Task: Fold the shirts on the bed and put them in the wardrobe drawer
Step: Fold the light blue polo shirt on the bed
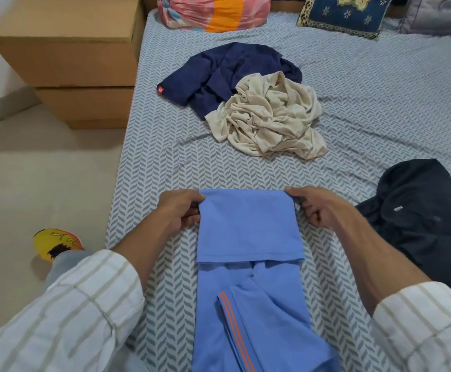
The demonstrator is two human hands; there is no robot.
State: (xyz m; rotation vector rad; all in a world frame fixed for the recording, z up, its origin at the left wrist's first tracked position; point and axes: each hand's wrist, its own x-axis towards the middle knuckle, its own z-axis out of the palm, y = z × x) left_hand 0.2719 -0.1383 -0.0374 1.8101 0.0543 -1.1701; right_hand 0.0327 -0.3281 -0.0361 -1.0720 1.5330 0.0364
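Even, soft indoor light fills your view; no hard glare anywhere. Bed sheet [353,108] reads bright and evenly lit, its pattern crisp at centre. Faint soft shadows sit under your left hand [177,210] and right hand [318,208], and beside cardboard box [66,57] on floor. Dark shirt [428,218] at right loses fold detail to underexposure. Wide-angle bend curves bed edge and stretches your striped sleeves [66,312] at lower corners, where focus softens slightly.

Left hand [177,209], right hand [313,208] pinching.
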